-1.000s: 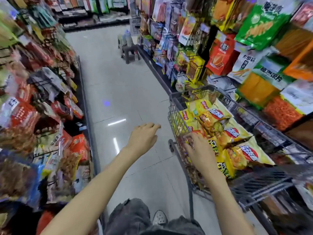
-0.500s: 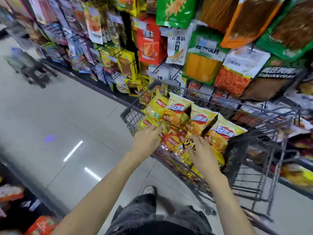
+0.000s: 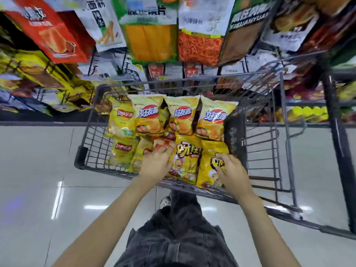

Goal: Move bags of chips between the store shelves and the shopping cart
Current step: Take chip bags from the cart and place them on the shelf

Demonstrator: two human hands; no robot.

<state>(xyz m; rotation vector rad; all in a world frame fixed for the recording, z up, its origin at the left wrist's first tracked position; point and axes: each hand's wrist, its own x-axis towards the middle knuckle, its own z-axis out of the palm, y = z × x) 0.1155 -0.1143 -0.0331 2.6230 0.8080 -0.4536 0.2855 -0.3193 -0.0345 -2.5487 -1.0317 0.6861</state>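
The shopping cart (image 3: 92, 143) stands side-on against the store shelves (image 3: 154, 41), and its basket is already well stocked: a back row of four yellow chip bags (image 3: 148, 118) stands upright, shoulder to shoulder, and a front row of more bags lies nearer the person. So a good share of the moving looks done, if the job is loading the cart; if it is unloading, most of it is left. From this one look I cannot say which way the bags are travelling.

Both hands are down in the front row. The left hand (image 3: 156, 162) rests on a bag with a red patch (image 3: 161, 143), fingers curved over its top edge, though the blur keeps me from saying whether they truly pinch it or only lie on it. The right hand (image 3: 231, 168) has its fingers curled onto the top of the yellow bag at the right end (image 3: 209, 170), which looks like a grip on that bag's upper edge. Between the two hands sits another yellow bag with a cartoon face (image 3: 185, 162), untouched.

The shelves behind the cart hang thick with packets, orange, red and white, with no obvious gap that I can make out. No bag is in the air between cart and shelf, so whatever comes next begins from here in the basket.
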